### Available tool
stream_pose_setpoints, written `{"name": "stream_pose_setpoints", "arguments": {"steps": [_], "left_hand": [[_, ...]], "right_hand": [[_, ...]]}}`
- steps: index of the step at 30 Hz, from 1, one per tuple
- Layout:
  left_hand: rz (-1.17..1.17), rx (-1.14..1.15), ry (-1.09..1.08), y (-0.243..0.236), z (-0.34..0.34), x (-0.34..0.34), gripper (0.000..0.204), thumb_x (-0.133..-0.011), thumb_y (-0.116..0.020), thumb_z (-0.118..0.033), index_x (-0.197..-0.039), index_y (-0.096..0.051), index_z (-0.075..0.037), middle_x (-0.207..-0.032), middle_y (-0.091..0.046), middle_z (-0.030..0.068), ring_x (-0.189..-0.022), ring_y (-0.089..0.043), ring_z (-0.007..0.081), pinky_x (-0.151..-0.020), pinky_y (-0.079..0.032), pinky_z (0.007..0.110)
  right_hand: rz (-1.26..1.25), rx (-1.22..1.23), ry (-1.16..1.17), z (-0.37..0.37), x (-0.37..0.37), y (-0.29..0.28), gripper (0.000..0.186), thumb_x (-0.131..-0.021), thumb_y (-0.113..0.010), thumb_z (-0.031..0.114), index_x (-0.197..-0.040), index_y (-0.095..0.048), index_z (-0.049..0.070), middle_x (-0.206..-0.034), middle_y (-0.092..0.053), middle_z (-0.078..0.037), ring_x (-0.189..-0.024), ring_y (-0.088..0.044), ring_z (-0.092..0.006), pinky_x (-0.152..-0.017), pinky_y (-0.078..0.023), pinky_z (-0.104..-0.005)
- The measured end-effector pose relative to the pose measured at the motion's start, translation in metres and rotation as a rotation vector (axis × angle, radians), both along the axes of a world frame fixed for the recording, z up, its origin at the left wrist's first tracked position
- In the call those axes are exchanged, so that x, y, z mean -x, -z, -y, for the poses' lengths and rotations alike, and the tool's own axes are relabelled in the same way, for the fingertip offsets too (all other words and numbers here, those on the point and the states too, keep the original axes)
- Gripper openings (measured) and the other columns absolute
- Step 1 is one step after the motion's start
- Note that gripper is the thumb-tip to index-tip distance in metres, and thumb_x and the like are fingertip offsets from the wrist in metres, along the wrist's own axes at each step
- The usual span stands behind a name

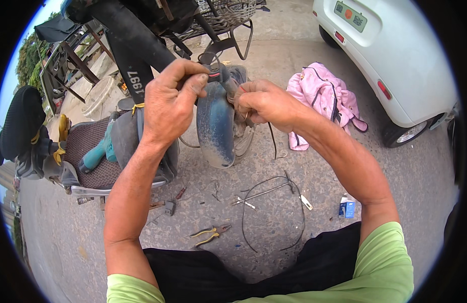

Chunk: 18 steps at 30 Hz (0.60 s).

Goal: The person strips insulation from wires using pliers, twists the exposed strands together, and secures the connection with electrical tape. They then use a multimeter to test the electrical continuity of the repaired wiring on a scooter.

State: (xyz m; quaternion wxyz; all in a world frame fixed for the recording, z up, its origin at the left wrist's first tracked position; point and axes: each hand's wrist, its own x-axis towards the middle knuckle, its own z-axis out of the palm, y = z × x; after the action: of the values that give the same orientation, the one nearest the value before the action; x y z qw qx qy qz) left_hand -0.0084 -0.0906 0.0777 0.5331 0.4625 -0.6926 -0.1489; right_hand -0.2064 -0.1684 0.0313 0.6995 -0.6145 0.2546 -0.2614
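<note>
In front of me stands a vehicle's dusty blue fender [213,132] with a grey tube [227,81] above it. My left hand [174,98] is closed at the left of the tube, thumb and forefinger pinching a thin red wire [214,75]. To the right of the tube, my right hand [263,102] is also closed, its fingertips pinching a thin wire that is mostly hidden; a bit of red shows above them. A black cable [273,140] hangs down below the right hand.
On the ground lie pliers [209,234] with yellow handles, a loop of black cable [244,225], a screwdriver [181,193] and a small blue box [347,208]. A teal power tool [98,150] rests at left. Pink cloth [322,93] and a white car [380,60] are at right.
</note>
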Motion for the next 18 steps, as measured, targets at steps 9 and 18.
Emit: {"name": "stream_pose_setpoints", "arguments": {"steps": [9, 18], "left_hand": [[-0.214, -0.228, 0.128, -0.007, -0.006, -0.003, 0.021, -0.097, -0.062, -0.018, -0.104, -0.062, 0.003, -0.085, -0.063, 0.0068, -0.075, -0.061, 0.0126, -0.071, -0.052, 0.027], [-0.460, -0.328, 0.308, -0.003, -0.004, 0.004, 0.020, -0.099, -0.060, -0.016, -0.109, -0.062, 0.002, -0.088, -0.064, 0.0075, -0.077, -0.062, 0.0146, -0.071, -0.053, 0.028]], "right_hand": [[0.245, 0.471, 0.213, -0.002, 0.003, -0.024, 0.026, -0.079, -0.072, 0.014, -0.099, -0.062, 0.001, -0.084, -0.059, -0.002, -0.067, -0.052, -0.0064, -0.059, -0.044, -0.0237], [0.239, 0.672, 0.360, -0.017, -0.011, -0.026, 0.034, -0.080, -0.076, 0.013, -0.108, -0.063, 0.001, -0.087, -0.060, 0.000, -0.069, -0.051, -0.0036, -0.062, -0.045, -0.0206]]}}
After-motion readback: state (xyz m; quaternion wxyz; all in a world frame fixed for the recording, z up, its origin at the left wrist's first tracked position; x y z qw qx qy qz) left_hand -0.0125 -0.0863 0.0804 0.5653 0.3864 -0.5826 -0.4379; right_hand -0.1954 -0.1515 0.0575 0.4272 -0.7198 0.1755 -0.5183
